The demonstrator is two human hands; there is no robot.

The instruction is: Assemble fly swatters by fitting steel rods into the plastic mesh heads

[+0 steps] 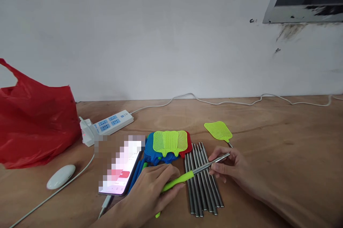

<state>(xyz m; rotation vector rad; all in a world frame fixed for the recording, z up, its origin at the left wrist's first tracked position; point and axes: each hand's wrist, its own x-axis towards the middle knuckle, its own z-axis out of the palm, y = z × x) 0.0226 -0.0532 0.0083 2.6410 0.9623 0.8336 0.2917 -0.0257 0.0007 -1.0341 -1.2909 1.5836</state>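
Note:
My left hand (151, 187) is closed around a lime-green fly swatter handle (177, 181). A metal rod (204, 167) extends from the handle toward the upper right. My right hand (227, 166) pinches this rod near its far end between thumb and fingers. Below it, several loose metal rods (205, 188) lie side by side on the table. Fly swatter heads (170, 142) in lime, blue and red overlap in a pile behind my left hand. Blue handles (134, 175) and a bit of green show beside that hand, partly hidden.
A lime fly swatter head (219, 130) on a metal rod lies beyond my right hand. On the left are a lit phone (122, 171), a white power strip (115, 122), a white oval case (61, 177) and a red plastic bag (40, 121). A white cable (225, 103) runs along the wall.

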